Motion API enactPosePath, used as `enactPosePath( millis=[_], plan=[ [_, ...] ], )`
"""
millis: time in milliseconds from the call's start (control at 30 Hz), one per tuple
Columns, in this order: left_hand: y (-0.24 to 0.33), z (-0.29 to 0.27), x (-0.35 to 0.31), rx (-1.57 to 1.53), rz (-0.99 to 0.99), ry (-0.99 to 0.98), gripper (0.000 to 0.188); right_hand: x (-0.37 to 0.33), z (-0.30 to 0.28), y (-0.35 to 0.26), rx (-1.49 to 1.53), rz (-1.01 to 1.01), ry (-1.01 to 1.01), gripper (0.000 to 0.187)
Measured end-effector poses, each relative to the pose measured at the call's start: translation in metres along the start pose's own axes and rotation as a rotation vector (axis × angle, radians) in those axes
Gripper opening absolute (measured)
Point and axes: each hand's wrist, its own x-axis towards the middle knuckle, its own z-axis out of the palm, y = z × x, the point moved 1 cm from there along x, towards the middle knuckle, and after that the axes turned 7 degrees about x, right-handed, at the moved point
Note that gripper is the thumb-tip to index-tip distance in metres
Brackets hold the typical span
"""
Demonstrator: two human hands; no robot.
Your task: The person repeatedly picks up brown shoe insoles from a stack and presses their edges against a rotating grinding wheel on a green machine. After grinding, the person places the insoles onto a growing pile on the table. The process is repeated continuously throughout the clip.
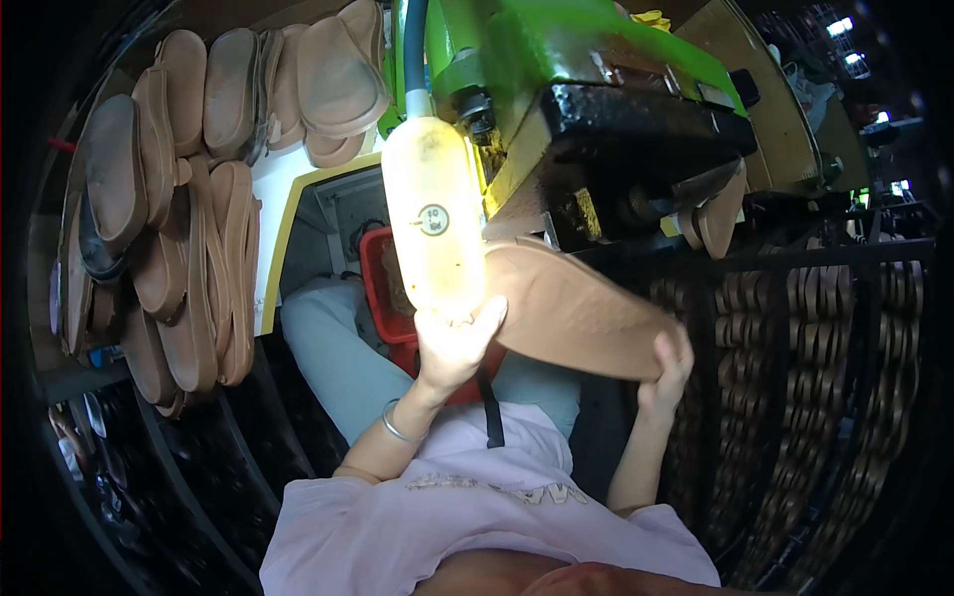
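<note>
A brown shoe sole (586,313) is held up in front of me, tilted down toward the right. My left hand (455,346) grips its left end, with the thumb up against the edge; the lamp's glare washes out some of those fingers. At the right end, my right hand (668,372) has its fingers closed round the sole's edge. A bright, elongated lamp (434,189) hangs just above my left hand and covers part of the sole's left end.
A green and black machine (636,99) stands ahead to the right, with another sole (720,217) beneath it. Brown soles (179,258) are piled at the left. Racks of soles (815,368) line the right. A red container (383,263) sits between my legs, partly hidden.
</note>
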Motion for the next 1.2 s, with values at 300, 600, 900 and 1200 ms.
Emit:
enactPosePath(
  millis=[300,600,900,1200],
  plan=[
    [0.018,-0.023,0.017,0.010,0.164,0.101,0.022,0.121,0.092,-0.033,-0.037,-0.114,-0.375,0.035],
    [0.036,-0.108,-0.007,-0.120,0.032,0.206,0.030,0.086,0.120,0.021,-0.009,0.011,-0.613,0.032],
    [0.039,-0.157,-0.045,-0.068,-0.041,0.403,0.030,0.030,0.171,0.032,-0.092,-0.013,-0.666,0.024],
    [-0.019,-0.114,-0.127,-0.315,-0.310,0.404,0.022,0.028,0.187,0.022,-0.245,-0.096,-0.753,0.029]
  ],
)
